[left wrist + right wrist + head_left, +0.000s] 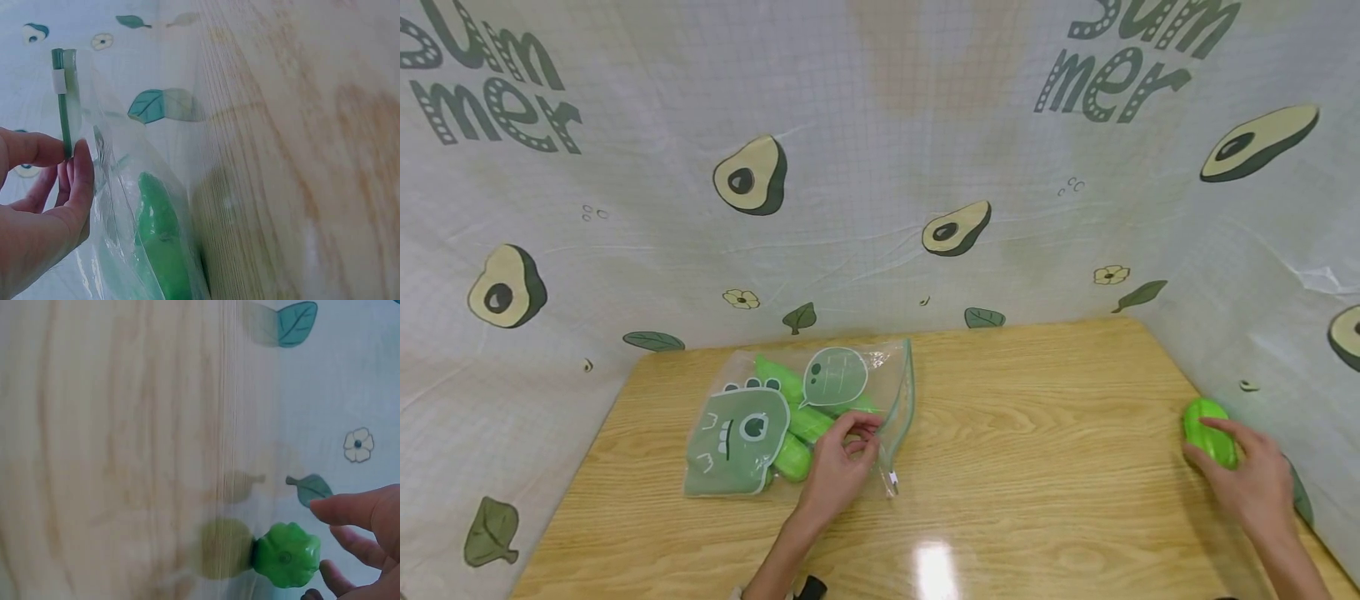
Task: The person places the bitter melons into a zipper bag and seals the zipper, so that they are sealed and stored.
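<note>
With its thumb and fingers, my left hand (842, 462) pinches the green-edged opening of a clear zip bag (887, 362). The bag lies on the table and bears a green monster print; several long green vegetable-shaped pieces (792, 457) show inside. In the left wrist view the green zip strip (63, 119) stands between thumb and fingers, its white slider above them. At the far right, my right hand (1255, 471) reaches over a ribbed green vegetable-shaped piece (1206, 425) on the table. Its fingers are spread beside the piece (287, 555); whether one touches it I cannot tell.
A wood-grain table (1037, 433) lies under both hands. White cloth (880, 167) with avocado and leaf prints stands behind it and along both sides. The ribbed piece sits close to the right-hand cloth.
</note>
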